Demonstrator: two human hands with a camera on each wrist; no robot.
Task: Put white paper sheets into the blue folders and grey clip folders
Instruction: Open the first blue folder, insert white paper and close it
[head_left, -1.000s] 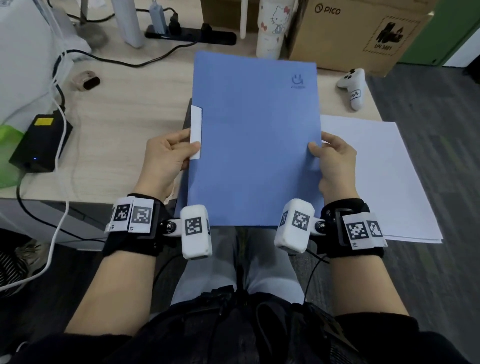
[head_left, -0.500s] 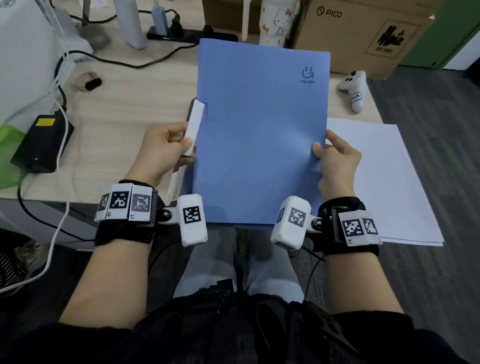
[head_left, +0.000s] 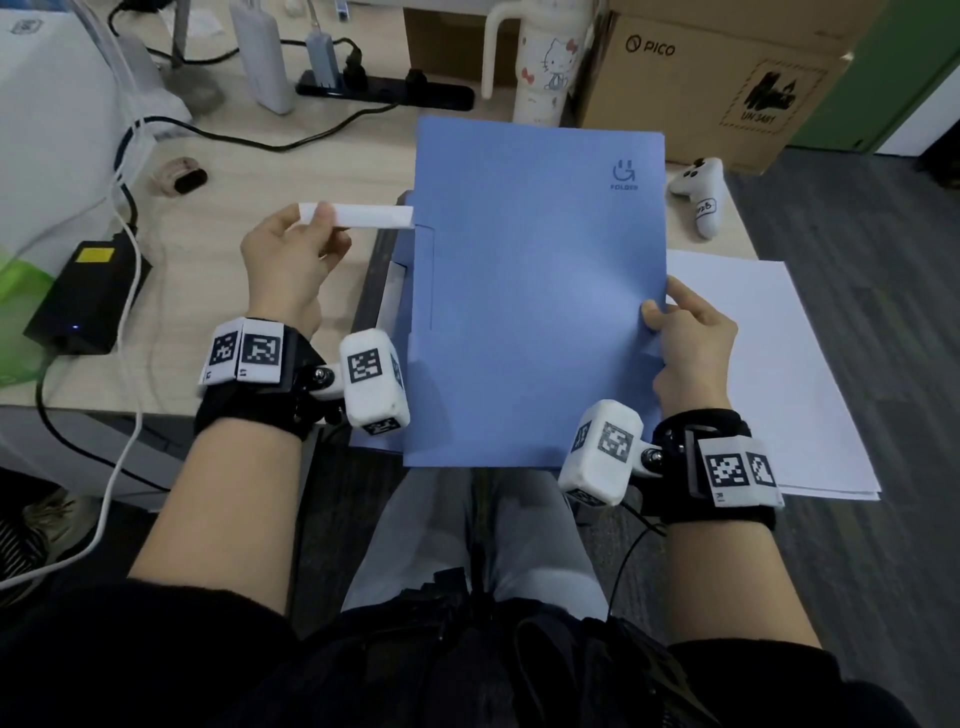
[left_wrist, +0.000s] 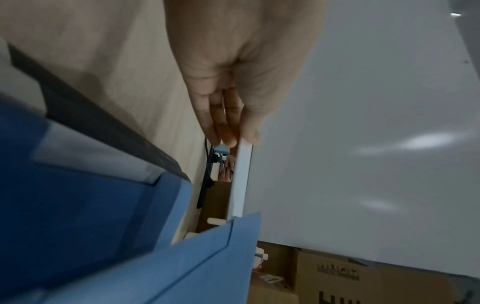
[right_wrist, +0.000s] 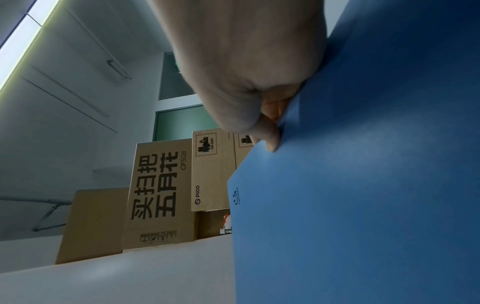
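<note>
Over the near edge of the desk, above the person's lap, a blue folder is held tilted up, its far edge reaching toward the cardboard box and the white cup. The right hand pinches the folder's right edge, thumb on the front cover and fingers curled behind it (the right wrist view shows the thumb pressed on that edge). The left hand pinches one end of a white bar-shaped strip between thumb and fingers; the strip runs rightward and meets the folder's left edge near the top of the notch cut in the cover. In the left wrist view the strip stands along the fingers and ends at the folder's corner.

Just right of the folder, a stack of white paper sheets lies flat, partly under the right hand. Bare desk lies left of the left hand, as far as the black adapter and its cables; a white controller sits beside the folder's far right corner.

Half a second ago the strip lay upright along the folder's left edge under the left hand's fingers; now it has swung out to the left, level, and the left hand has moved farther and leftward with it. The right hand's hold has not changed.
</note>
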